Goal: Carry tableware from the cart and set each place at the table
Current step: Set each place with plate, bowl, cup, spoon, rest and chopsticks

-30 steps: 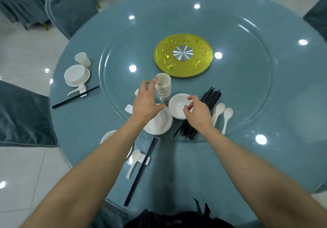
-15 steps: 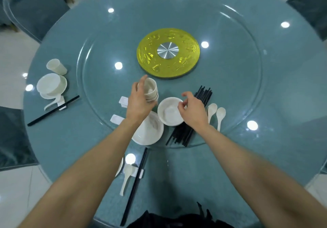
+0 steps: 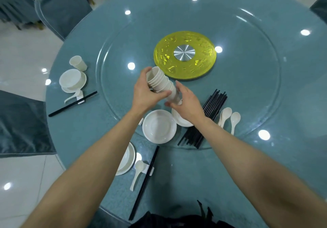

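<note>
Two hands: both are on the stack of cups. The left hand wraps its upper half, and the right hand curls thumb and fingers round the lowest cup.
Stack position: held in the air over the glass turntable, above the loose plate and not touching it.
Long axis: tilted, with the mouths up and to the left and the base down and to the right.
Nearer hand: the right sits at the base end. I judge it will draw one cup off while the left steadies the rest.
Destination: the near place at the table edge shows a setting plate, spoon and chopsticks. I see no cup there. It lies toward me and left of the hands.
Risk: nested cups may stick and come away in pairs.
</note>
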